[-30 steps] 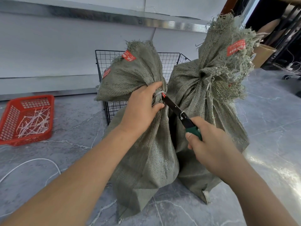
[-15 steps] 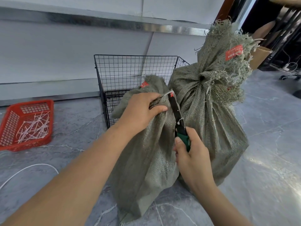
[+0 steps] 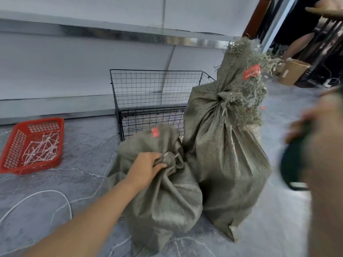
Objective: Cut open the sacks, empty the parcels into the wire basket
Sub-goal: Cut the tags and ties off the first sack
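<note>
The near sack (image 3: 163, 197) is seen slumped on the floor (image 3: 83, 145), just in front of the basket (image 3: 148, 86). Its gathered neck is turned upward and its loose top is flopped back toward the basket. The neck is gripped by the left hand (image 3: 146, 164), with fingers curled round the bunched cloth. The tall sack (image 3: 228, 154) is stood upright against the near one on the right, tied at the neck, its frayed top pointing up. What lies in the basket cannot be made out through the mesh. The right hand (image 3: 324, 145) is held close to the camera and is blurred; its fingers are seen wrapped round a dark green handle (image 3: 293, 160). At the left, white ties (image 3: 42, 147) are heaped in a red tray (image 3: 11, 164), and a white cord (image 3: 44, 191) is looped on the floor.
</note>
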The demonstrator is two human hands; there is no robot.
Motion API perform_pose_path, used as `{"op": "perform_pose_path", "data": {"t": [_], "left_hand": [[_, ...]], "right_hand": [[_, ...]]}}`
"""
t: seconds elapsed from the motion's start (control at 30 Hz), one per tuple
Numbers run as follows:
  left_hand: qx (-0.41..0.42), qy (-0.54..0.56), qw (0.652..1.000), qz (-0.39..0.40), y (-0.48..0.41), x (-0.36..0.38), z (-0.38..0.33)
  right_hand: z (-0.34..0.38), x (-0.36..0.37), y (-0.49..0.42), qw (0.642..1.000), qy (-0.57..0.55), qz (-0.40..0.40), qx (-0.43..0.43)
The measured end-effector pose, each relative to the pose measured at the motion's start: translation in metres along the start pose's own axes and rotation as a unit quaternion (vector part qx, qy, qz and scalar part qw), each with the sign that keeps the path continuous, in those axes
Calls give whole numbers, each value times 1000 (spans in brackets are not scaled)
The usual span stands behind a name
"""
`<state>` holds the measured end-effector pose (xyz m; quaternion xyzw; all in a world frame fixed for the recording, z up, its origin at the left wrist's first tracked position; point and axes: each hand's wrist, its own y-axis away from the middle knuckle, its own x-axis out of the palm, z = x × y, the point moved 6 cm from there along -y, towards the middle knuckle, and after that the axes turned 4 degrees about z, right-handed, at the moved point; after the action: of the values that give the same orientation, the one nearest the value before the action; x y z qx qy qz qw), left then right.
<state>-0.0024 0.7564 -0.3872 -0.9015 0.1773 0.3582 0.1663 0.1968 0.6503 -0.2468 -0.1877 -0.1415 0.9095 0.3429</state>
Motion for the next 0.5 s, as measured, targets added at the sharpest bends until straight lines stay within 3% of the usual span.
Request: {"op": "perform_pose_path", "data": {"t": [0.1, 0.27, 0.5], "left_hand": [[-19, 4, 998, -54, -9, -13, -9], [6, 121, 989, -82, -22, -23, -44], [-31, 209, 970, -120, -18, -31, -23]], "right_hand": [[40, -32, -21, 995, -31, 93, -4], [26, 42, 8, 958, 62, 277, -35], [-8, 80, 18, 939, 126, 319, -39]]}}
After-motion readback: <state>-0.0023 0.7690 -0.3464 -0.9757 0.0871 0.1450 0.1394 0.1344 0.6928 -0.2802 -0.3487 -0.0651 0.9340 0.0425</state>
